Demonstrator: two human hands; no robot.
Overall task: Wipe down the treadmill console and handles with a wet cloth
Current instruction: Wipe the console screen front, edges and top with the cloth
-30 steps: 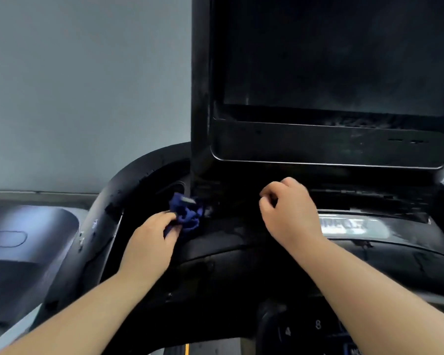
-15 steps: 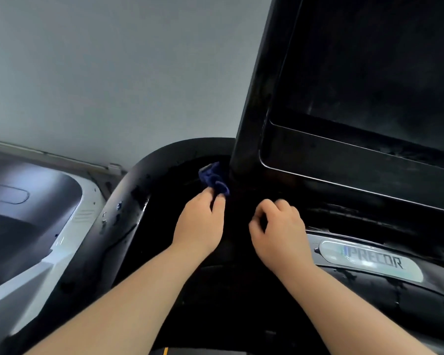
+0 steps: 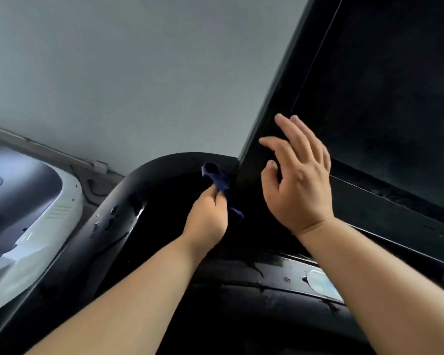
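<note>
The black treadmill console (image 3: 385, 103) fills the right side, its dark screen tilted across the view. My left hand (image 3: 208, 216) grips a dark blue cloth (image 3: 219, 181) and holds it against the foot of the console's left edge, where that edge meets the curved black handle (image 3: 128, 201). Water drops glisten on the handle. Raised in front of the console's lower left corner, my right hand (image 3: 297, 180) has its fingers spread and holds nothing. Whether its fingertips touch the bezel I cannot tell.
A grey wall (image 3: 139, 73) stands behind the treadmill. A white and dark machine housing (image 3: 23, 201) lies at the left, with a cable along the wall's base. Below the console runs a silver trim strip with a logo badge (image 3: 321, 280).
My right hand has lifted from the console base and opened its curled fingers. My left hand has pushed the cloth up toward the console's left edge. The view has swung left and closer.
</note>
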